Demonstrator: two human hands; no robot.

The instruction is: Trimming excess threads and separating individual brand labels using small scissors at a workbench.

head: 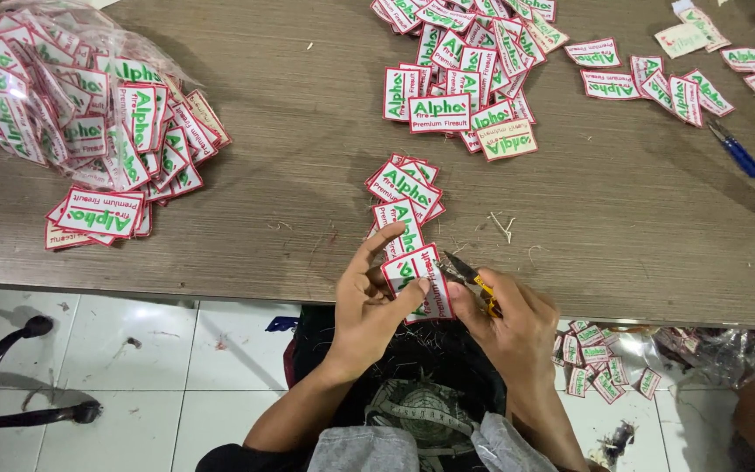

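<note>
**Patch trimmed at the surface edge**

While pinched between thumb and fingers of the left hand (369, 306), lies tilted just over the near edge of the wooden surface (308, 166): one white patch (419, 281) with red border and green lettering. Closed around small snips (469, 278) with a yellow grip: the right hand (509, 328), blade tips touching the patch's right edge. Just beyond the patch, a small stack of patches (405, 194). Farther back, a loose heap of patches (469, 79); far left, a clear bag of patches (37, 96) with more spilled beside it. Near the right edge, a blue pen (736, 150). Below, on the tiled floor (133, 350), more patches in plastic (600, 363).
</note>
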